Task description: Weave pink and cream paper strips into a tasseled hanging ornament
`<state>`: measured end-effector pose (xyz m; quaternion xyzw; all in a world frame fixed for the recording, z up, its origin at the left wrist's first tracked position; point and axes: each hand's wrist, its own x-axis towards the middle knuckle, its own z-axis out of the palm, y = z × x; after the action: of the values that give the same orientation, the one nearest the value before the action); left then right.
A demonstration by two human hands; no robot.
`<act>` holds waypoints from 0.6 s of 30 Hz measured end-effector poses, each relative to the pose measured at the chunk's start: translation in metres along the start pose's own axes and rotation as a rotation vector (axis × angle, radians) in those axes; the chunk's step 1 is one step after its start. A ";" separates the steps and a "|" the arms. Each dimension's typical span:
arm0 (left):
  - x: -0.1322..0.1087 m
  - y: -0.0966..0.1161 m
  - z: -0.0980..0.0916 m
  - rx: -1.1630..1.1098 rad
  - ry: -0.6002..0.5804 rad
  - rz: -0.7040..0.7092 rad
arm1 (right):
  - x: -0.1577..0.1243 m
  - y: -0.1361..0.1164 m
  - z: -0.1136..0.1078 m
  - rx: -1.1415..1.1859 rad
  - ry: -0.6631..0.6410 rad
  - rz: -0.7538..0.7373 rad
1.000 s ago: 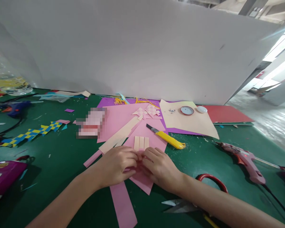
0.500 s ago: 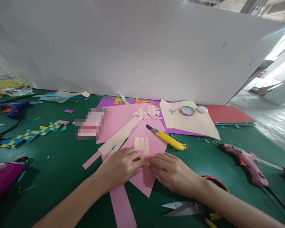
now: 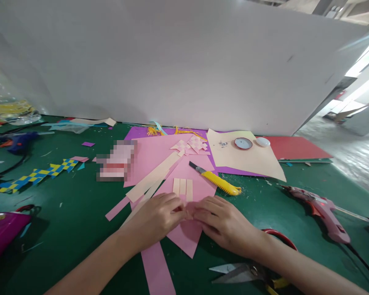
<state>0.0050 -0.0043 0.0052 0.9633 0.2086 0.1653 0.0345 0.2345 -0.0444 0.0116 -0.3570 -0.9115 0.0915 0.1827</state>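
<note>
My left hand (image 3: 155,219) and my right hand (image 3: 224,223) meet fingertip to fingertip over a pink paper sheet (image 3: 187,237) on the green table. Both pinch the near ends of cream paper strips (image 3: 182,186), which lie side by side on the pink sheet and point away from me. The pinched ends are hidden under my fingers. A long pink strip (image 3: 156,268) runs toward me under my left wrist. A yellow utility knife (image 3: 217,181) lies just beyond my right hand, blade out.
Scissors (image 3: 249,272) with a red handle lie under my right forearm. A pink glue gun (image 3: 318,209) is at the right, a blue-yellow woven band (image 3: 37,176) and a magenta box (image 3: 3,229) at the left. Coloured sheets, a round tin (image 3: 242,143) and a white wall stand behind.
My right hand slid a little to the right, then came back so the fingertips meet again. The pink sheet under the hands shifted slightly. The scissors became more visible.
</note>
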 end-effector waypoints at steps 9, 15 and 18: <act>0.002 -0.001 -0.005 -0.094 0.035 -0.029 | 0.001 0.008 0.004 -0.111 0.069 0.112; 0.002 0.004 0.003 -0.028 0.005 -0.020 | 0.001 0.006 0.007 -0.144 0.070 0.090; 0.002 0.004 0.002 -0.029 0.004 -0.023 | 0.001 0.007 0.007 -0.097 0.077 0.105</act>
<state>0.0093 -0.0070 0.0043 0.9599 0.2171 0.1701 0.0501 0.2351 -0.0387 0.0037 -0.4160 -0.8872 0.0429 0.1950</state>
